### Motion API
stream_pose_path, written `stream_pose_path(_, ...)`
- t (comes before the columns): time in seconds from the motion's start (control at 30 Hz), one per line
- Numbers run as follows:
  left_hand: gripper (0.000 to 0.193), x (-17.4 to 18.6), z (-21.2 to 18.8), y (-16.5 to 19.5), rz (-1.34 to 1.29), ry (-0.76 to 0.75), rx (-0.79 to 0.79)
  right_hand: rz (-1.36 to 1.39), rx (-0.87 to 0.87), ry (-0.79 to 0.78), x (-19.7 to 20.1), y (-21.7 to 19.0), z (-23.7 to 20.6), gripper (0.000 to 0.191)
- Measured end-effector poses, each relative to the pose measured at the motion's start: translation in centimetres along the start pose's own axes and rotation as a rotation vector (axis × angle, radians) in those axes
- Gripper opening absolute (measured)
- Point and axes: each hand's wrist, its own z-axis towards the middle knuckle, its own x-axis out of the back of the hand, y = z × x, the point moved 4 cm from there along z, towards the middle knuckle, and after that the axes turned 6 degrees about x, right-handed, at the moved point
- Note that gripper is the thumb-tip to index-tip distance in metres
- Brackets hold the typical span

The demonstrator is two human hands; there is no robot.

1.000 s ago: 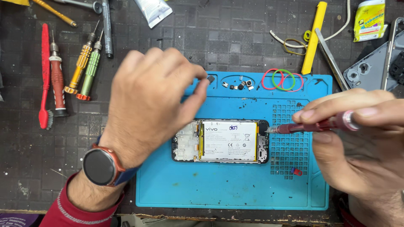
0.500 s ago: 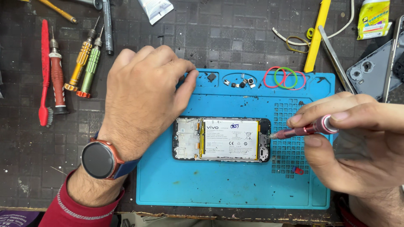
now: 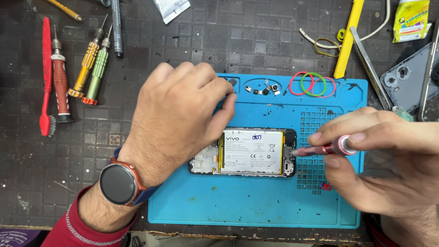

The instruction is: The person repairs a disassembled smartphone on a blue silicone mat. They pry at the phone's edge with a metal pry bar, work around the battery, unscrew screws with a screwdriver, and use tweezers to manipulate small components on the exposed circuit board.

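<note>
**Fixing the open phone**

Screwdrivers (image 3: 89, 68) lie far left on the dark table (image 3: 274, 50). My left hand (image 3: 178, 119) rests on the open phone (image 3: 249, 152), covering its left end, fingers curled. The phone lies on the blue mat (image 3: 247, 206). My right hand (image 3: 384, 160) pinches a red screwdriver (image 3: 322, 149), its tip touching the phone's right end.

The opened phone (image 3: 249, 152) lies flat on my blue mat, white battery facing up. My red screwdriver (image 3: 320, 149) lies level, tip touching its three-o'clock end.
</note>
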Motion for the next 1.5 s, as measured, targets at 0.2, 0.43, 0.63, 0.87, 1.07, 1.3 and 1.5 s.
stream_pose_path(0.2, 0.016, -0.3, -0.1, 0.3, -0.028, -0.002, -0.022, 0.104, -0.032, -0.049, -0.6, 0.1, 0.4, 0.033)
stream_pose_path(0.43, 0.016, -0.5, -0.2, 0.3, -0.038, -0.009, -0.026, 0.15, -0.053, -0.066, -0.8, 0.0, 0.6, 0.034)
stream_pose_path(0.63, 0.016, -0.4, -0.2, 0.4, -0.052, -0.022, -0.026, 0.137, -0.039, -0.089, -0.8, -0.1, 0.4, 0.036)
stream_pose_path(0.87, 0.018, -0.5, -0.1, 1.3, -0.182, -0.052, -0.113, 0.115, 0.032, -0.109, -0.6, -0.1, 0.0, 0.038)
stream_pose_path(1.07, 0.061, -1.0, -0.5, 2.8, -0.337, -0.202, -0.26, 0.094, 0.106, -0.154, -0.7, -0.7, 0.6, 0.036)
stream_pose_path(1.3, 0.077, -2.5, -0.8, 3.3, -0.334, -0.276, -0.261, 0.003, 0.102, -0.242, -0.6, -1.5, 1.6, 0.023)
stream_pose_path(1.5, 0.067, -3.1, -1.1, 3.3, -0.386, -0.291, -0.206, 0.003, 0.059, -0.342, -0.4, -1.6, 1.5, 0.018)
